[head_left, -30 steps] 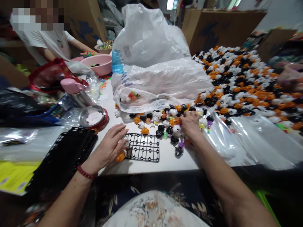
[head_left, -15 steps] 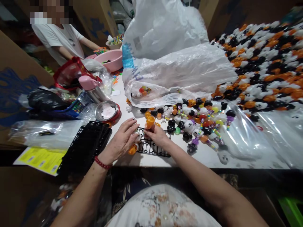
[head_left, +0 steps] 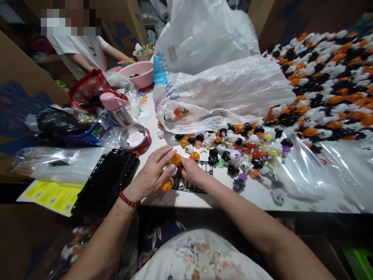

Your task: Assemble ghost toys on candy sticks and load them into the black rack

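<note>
A black plastic grid rack [head_left: 194, 184] lies on the table under both hands. My right hand [head_left: 192, 171] is closed on an orange pumpkin-topped toy [head_left: 176, 159] at the rack's left end; its lower part is hidden. My left hand [head_left: 155, 169] lies alongside with fingers stretched out, its fingertips beside that pumpkin. Between its thumb and fingers a white ghost-topped toy [head_left: 171, 168] shows. Nearer the table edge is another orange pumpkin top [head_left: 167, 185], close to my left thumb.
Loose black, white and orange toys [head_left: 233, 155] spread right of the rack, before a big plastic bag [head_left: 221, 85]. A larger heap [head_left: 335, 81] rises at right. Stacked black racks [head_left: 106, 182], a metal bowl [head_left: 133, 136] and a flask [head_left: 116, 109] stand left. A person [head_left: 84, 54] works behind.
My right hand has brought the orange pumpkin toy down and left, to beside the white ghost at my left fingers. The left hand keeps its place over the rack's left end.
</note>
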